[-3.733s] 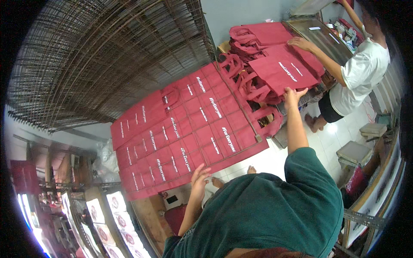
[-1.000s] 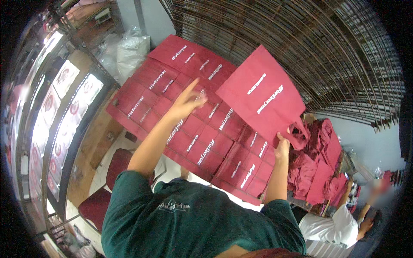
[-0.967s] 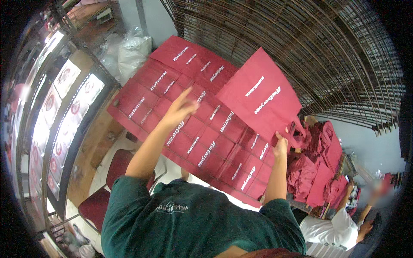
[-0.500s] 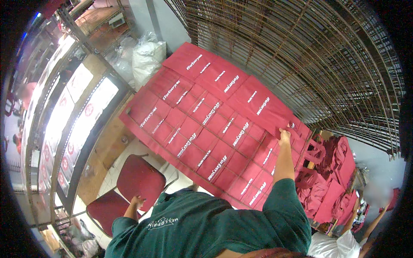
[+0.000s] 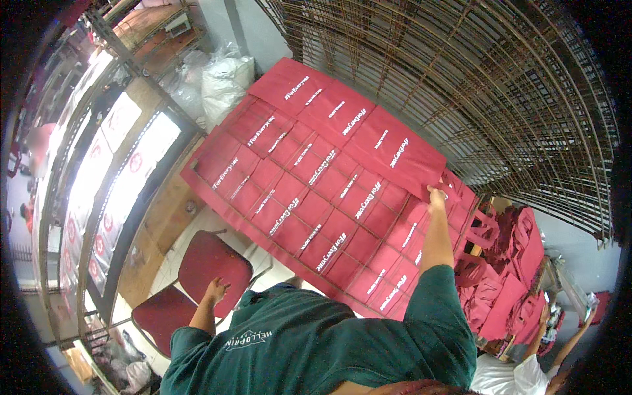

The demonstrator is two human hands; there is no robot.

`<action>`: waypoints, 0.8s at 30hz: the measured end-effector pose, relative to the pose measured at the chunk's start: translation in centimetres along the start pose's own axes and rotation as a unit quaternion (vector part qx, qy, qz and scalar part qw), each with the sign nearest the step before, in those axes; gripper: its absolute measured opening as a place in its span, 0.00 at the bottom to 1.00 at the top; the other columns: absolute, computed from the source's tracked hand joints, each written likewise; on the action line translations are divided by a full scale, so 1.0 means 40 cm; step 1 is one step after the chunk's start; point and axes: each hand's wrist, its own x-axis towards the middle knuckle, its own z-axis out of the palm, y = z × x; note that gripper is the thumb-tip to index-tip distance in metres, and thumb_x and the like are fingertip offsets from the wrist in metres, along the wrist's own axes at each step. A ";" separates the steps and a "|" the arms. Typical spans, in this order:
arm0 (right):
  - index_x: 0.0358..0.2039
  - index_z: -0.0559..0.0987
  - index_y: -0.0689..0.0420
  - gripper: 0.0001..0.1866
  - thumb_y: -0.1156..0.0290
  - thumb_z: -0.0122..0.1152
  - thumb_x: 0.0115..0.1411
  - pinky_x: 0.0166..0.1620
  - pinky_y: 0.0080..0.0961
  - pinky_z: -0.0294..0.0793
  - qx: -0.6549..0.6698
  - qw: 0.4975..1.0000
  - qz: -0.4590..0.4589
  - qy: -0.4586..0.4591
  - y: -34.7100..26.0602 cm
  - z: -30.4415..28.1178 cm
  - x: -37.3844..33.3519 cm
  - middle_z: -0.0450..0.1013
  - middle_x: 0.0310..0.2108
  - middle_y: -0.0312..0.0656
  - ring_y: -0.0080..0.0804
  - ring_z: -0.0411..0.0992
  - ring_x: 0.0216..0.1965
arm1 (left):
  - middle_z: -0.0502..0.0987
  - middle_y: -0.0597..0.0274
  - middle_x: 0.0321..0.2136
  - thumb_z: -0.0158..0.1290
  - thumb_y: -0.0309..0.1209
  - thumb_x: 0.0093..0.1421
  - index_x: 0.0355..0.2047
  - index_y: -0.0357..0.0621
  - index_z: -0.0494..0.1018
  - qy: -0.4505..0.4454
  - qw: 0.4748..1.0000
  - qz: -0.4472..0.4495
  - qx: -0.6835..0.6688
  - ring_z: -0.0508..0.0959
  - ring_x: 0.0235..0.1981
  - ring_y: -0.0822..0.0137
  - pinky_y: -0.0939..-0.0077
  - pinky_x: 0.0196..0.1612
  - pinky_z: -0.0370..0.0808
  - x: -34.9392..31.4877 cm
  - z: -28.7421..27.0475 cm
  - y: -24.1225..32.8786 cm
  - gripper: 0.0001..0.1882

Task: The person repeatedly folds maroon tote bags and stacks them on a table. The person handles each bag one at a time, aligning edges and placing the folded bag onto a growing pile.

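Observation:
My right hand (image 5: pixel 436 197) reaches far across, its fingers closed on the lower edge of a red fabric panel (image 5: pixel 388 148) with white print. That panel lies in the top row, overlapping others along the far side. Below it, several more red printed panels (image 5: pixel 293 214) lie in rows under a thin wire grid rack (image 5: pixel 339 216). My left hand (image 5: pixel 216 289) hangs by the chairs with its fingers apart and nothing in it.
Two red-seated chairs (image 5: pixel 214 270) stand at lower left, next to a lit table (image 5: pixel 141 161) with printed sheets. Stacked wire racks (image 5: pixel 461 85) fill the upper right. Red bags (image 5: pixel 500 289) are heaped at right, near another person's arm (image 5: pixel 576 339). A white sack (image 5: pixel 227 85) stands behind.
My left hand has risen slightly beside the chair. My right hand, still on the panel's edge, has shifted a little up, and the top-row panels lie flatter.

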 end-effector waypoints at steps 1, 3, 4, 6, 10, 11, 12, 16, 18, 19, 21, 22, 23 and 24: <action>0.60 0.57 0.48 0.35 0.78 0.54 0.51 0.51 0.38 0.64 0.014 1.000 0.011 -0.015 -0.017 0.011 -0.015 0.66 0.49 0.40 0.34 0.65 0.48 | 0.75 0.51 0.41 0.52 0.28 0.54 0.58 0.41 0.54 0.010 1.000 0.001 0.012 0.77 0.35 0.63 0.75 0.30 0.71 -0.029 0.020 0.031 0.32; 0.62 0.53 0.51 0.40 0.78 0.56 0.49 0.56 0.32 0.56 0.042 0.998 0.032 -0.040 -0.046 0.017 -0.045 0.63 0.53 0.43 0.31 0.59 0.54 | 0.75 0.51 0.40 0.51 0.26 0.54 0.58 0.40 0.54 0.020 0.999 -0.007 0.032 0.76 0.33 0.65 0.75 0.30 0.71 -0.047 0.032 0.047 0.31; 0.62 0.54 0.51 0.39 0.78 0.56 0.49 0.56 0.32 0.56 0.048 0.998 0.021 -0.044 -0.030 0.008 -0.034 0.64 0.53 0.42 0.31 0.60 0.53 | 0.76 0.52 0.40 0.49 0.25 0.55 0.58 0.40 0.54 0.019 0.999 -0.014 0.040 0.76 0.32 0.65 0.75 0.30 0.71 -0.046 0.031 0.047 0.30; 0.62 0.54 0.50 0.39 0.78 0.55 0.49 0.56 0.31 0.56 0.061 0.997 -0.003 -0.053 0.000 -0.002 -0.010 0.65 0.52 0.42 0.32 0.61 0.52 | 0.76 0.52 0.39 0.48 0.24 0.54 0.57 0.39 0.55 0.025 0.997 -0.031 0.073 0.75 0.31 0.67 0.75 0.30 0.71 -0.054 0.037 0.056 0.29; 0.60 0.56 0.56 0.36 0.78 0.55 0.49 0.53 0.31 0.59 0.056 0.997 0.018 -0.042 0.010 0.001 -0.012 0.67 0.47 0.42 0.34 0.64 0.47 | 0.77 0.52 0.37 0.48 0.24 0.54 0.57 0.40 0.56 0.043 0.994 -0.035 0.090 0.74 0.28 0.68 0.74 0.29 0.71 -0.077 0.048 0.064 0.29; 0.59 0.59 0.59 0.34 0.77 0.55 0.49 0.53 0.32 0.59 0.067 0.997 0.002 -0.036 0.012 0.007 -0.014 0.68 0.46 0.42 0.35 0.65 0.46 | 0.77 0.52 0.36 0.48 0.24 0.54 0.57 0.40 0.56 0.046 0.996 -0.029 0.072 0.74 0.26 0.68 0.74 0.28 0.71 -0.077 0.048 0.053 0.29; 0.57 0.61 0.61 0.33 0.77 0.56 0.49 0.52 0.32 0.60 0.079 0.996 -0.014 -0.029 0.016 0.009 -0.017 0.68 0.45 0.43 0.35 0.65 0.45 | 0.77 0.52 0.37 0.48 0.24 0.54 0.57 0.41 0.56 0.025 0.999 -0.032 0.031 0.75 0.27 0.68 0.73 0.28 0.71 -0.058 0.032 0.029 0.29; 0.50 0.66 0.67 0.28 0.73 0.59 0.48 0.52 0.36 0.60 -0.008 0.999 0.047 0.009 -0.049 0.043 -0.085 0.67 0.45 0.46 0.37 0.64 0.47 | 0.76 0.51 0.38 0.48 0.23 0.55 0.57 0.42 0.55 -0.049 0.975 0.094 0.196 0.76 0.28 0.67 0.73 0.25 0.70 0.056 -0.071 -0.145 0.29; 0.53 0.64 0.65 0.30 0.72 0.58 0.49 0.55 0.40 0.57 -0.028 0.997 0.075 -0.005 0.004 -0.007 -0.016 0.66 0.49 0.49 0.40 0.63 0.51 | 0.77 0.52 0.37 0.50 0.25 0.54 0.57 0.42 0.56 -0.075 0.980 0.092 0.160 0.76 0.28 0.67 0.74 0.25 0.70 0.072 -0.071 -0.115 0.29; 0.55 0.61 0.65 0.32 0.72 0.58 0.49 0.56 0.40 0.56 -0.034 0.996 0.083 -0.014 0.002 -0.011 -0.001 0.63 0.51 0.50 0.40 0.61 0.53 | 0.77 0.52 0.36 0.51 0.26 0.54 0.57 0.42 0.56 -0.071 0.997 0.018 -0.008 0.75 0.27 0.67 0.74 0.24 0.70 0.049 -0.041 -0.081 0.29; 0.57 0.57 0.66 0.36 0.71 0.59 0.49 0.58 0.41 0.52 -0.042 0.993 0.108 -0.033 0.003 -0.017 0.011 0.58 0.55 0.52 0.41 0.57 0.57 | 0.77 0.54 0.34 0.53 0.28 0.54 0.56 0.43 0.57 -0.051 0.987 -0.057 -0.142 0.75 0.25 0.67 0.74 0.23 0.69 0.019 -0.026 -0.040 0.30; 0.57 0.56 0.67 0.37 0.70 0.59 0.49 0.58 0.42 0.52 -0.032 0.993 0.107 -0.024 -0.009 -0.002 -0.007 0.56 0.56 0.53 0.41 0.56 0.57 | 0.77 0.54 0.33 0.54 0.28 0.53 0.56 0.43 0.57 -0.034 0.992 -0.056 -0.111 0.75 0.24 0.67 0.74 0.21 0.69 0.021 -0.026 -0.047 0.30; 0.57 0.55 0.67 0.38 0.69 0.60 0.49 0.58 0.42 0.52 -0.022 0.994 0.105 -0.019 -0.064 0.039 -0.065 0.55 0.57 0.53 0.42 0.55 0.58 | 0.76 0.54 0.32 0.54 0.29 0.53 0.56 0.43 0.58 -0.015 0.995 -0.054 -0.081 0.74 0.23 0.67 0.74 0.20 0.69 0.012 -0.027 -0.055 0.30; 0.57 0.54 0.68 0.39 0.68 0.60 0.48 0.59 0.43 0.52 -0.012 0.995 0.103 -0.006 -0.097 0.050 -0.100 0.53 0.58 0.54 0.42 0.54 0.58 | 0.76 0.54 0.32 0.54 0.29 0.53 0.56 0.44 0.58 -0.018 0.997 -0.038 -0.057 0.74 0.21 0.67 0.74 0.19 0.68 0.008 -0.029 -0.060 0.30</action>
